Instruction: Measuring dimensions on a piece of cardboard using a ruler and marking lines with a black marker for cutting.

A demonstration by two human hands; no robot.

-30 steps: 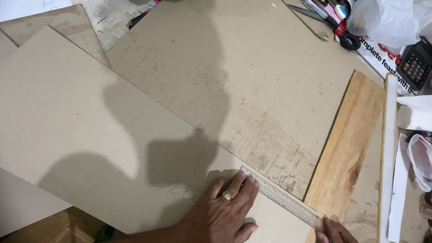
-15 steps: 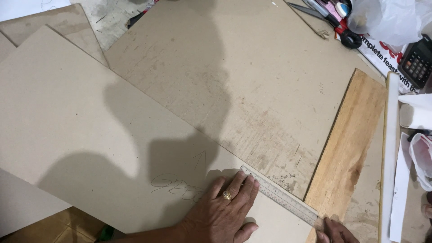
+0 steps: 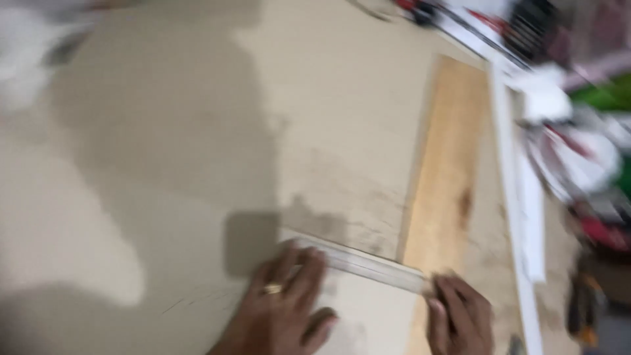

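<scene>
Cardboard (image 3: 197, 131) covers most of the worktop, pale beige sheets lying flat and overlapping, scuffed and stained toward the middle; the whole view is smeared by motion blur, so edges and small marks cannot be read. A dark shadow falls across the sheets at centre left. To the right of the board a plank of orange-brown wood (image 3: 447, 177) lies lengthwise, its near end running under the right hand; beyond it a narrow white strip (image 3: 519, 217) lies alongside it, and past that a jumble of red, white and green clutter (image 3: 585, 164) too blurred to identify.

The ruler (image 3: 365, 264), a long thin metal-looking strip, lies flat on the near sheet, slanting from the left hand toward the right hand and reaching the plank's edge. The left hand (image 3: 282, 309) lies palm down on the cardboard, fingers spread and straight, fingertips pressing on the ruler's left part, a ring on one finger; nothing is clasped, it only pins. The right hand (image 3: 460, 322) rests at the ruler's right end, fingers curled downward against it; whether they pinch anything cannot be told through the blur.
</scene>
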